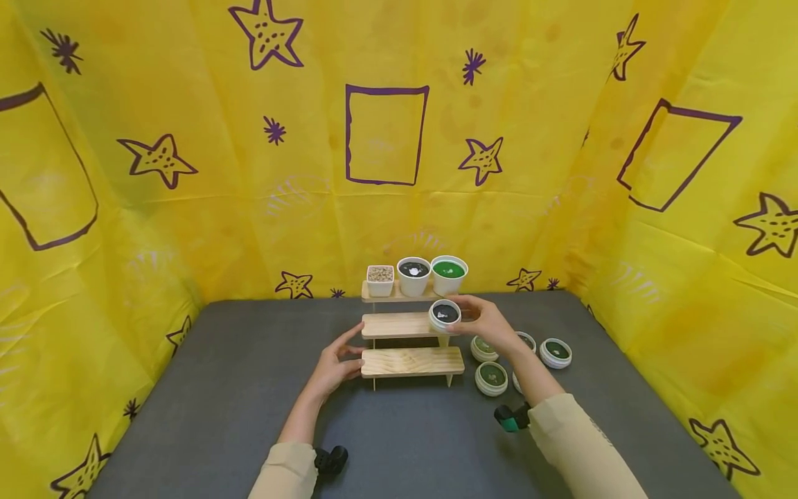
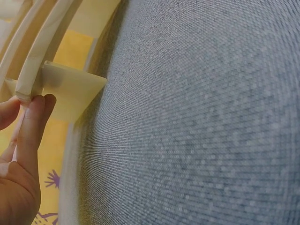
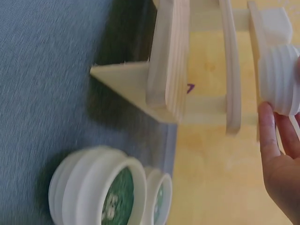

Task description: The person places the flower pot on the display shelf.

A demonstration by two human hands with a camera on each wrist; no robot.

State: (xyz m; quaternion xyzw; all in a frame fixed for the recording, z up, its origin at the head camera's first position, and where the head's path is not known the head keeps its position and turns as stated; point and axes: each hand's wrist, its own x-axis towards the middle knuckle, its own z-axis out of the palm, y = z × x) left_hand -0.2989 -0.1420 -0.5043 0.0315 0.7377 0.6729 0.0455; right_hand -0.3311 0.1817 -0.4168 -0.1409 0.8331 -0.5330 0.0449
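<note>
A three-tier wooden stand (image 1: 413,362) stands on the grey table. My left hand (image 1: 332,371) is at its left side, and in the left wrist view thumb and fingers (image 2: 32,133) pinch the end of a board (image 2: 35,61). In my right hand (image 1: 488,324) is a small round white pot (image 1: 445,315) with dark contents, gripped at its side over the right end of the middle step. The right wrist view shows this ribbed pot (image 3: 276,82) upright in the fingers, beyond the edge of the middle board (image 3: 232,70).
On the top step stand a square pot of pale grains (image 1: 380,281), a dark-filled pot (image 1: 414,277) and a green-filled pot (image 1: 449,276). Several round white pots, including a green one (image 1: 491,378) and another (image 1: 555,353), sit right of the stand. Yellow cloth (image 1: 386,229) surrounds the table.
</note>
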